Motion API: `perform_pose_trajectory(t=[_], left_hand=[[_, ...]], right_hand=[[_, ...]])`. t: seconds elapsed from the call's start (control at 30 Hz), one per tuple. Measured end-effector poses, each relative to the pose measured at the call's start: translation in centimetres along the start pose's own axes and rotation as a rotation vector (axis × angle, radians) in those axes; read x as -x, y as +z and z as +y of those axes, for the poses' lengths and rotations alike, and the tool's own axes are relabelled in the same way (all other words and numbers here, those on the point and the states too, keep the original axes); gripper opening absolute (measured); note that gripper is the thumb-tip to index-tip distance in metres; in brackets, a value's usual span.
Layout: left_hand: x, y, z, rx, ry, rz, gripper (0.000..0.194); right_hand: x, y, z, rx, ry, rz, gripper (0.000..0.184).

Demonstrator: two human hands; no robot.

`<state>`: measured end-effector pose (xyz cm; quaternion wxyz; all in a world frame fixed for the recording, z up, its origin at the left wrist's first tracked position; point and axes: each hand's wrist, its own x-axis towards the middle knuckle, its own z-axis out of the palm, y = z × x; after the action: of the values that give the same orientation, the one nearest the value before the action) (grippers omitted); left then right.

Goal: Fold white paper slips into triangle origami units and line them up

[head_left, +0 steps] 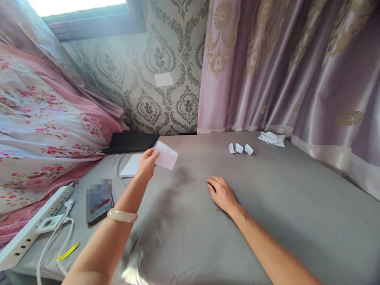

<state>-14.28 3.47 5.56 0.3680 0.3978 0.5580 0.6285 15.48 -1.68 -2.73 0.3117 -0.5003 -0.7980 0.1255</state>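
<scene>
A small white sheet of paper point(166, 155) is pinched at its left edge by my left hand point(147, 161), which holds it up over the grey cloth. Behind that hand lies a stack of white paper point(130, 166), partly covered by it. My right hand point(221, 192) rests on the grey cloth point(190, 221) with its fingers loosely curled downward; whether anything is under them is hidden. Beyond the right hand stand three small folded white paper pieces point(239, 148) in a row.
A phone point(100, 202), a white power strip point(50, 221) with cables and a yellow strip point(68, 251) lie at left. A black flat item point(132, 141) is at the back. Crumpled white paper point(272, 138) and a thin green stick point(271, 146) lie back right, near the curtains point(252, 79).
</scene>
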Motion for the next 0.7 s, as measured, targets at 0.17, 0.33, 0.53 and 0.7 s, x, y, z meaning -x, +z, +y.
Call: perform_pose_trajectory(t=[0.17,0.33,0.53,0.7], left_hand=[[4.8,5.7,-1.6,0.469,-0.308,-0.24,0.04],[7.7,8.2,-4.3,0.494,-0.475,-0.335,0.038],[9.2,8.7,-5.9,0.373,-0.54,-0.444,0.036],[8.9,8.1,-6.1,0.269,-0.447,-0.443,0.037]], right_hand=[[-0.4,-0.6,0.1,-0.529,0.276,0.046,0.036],[-0.9,-1.3,-0.1,-1.028,0.514,0.062,0.051],[-0.9,-1.2,0.6,-0.939,0.519,0.12,0.04],[-0.7,-1.3,1.3,-0.779,0.42,0.068,0.032]])
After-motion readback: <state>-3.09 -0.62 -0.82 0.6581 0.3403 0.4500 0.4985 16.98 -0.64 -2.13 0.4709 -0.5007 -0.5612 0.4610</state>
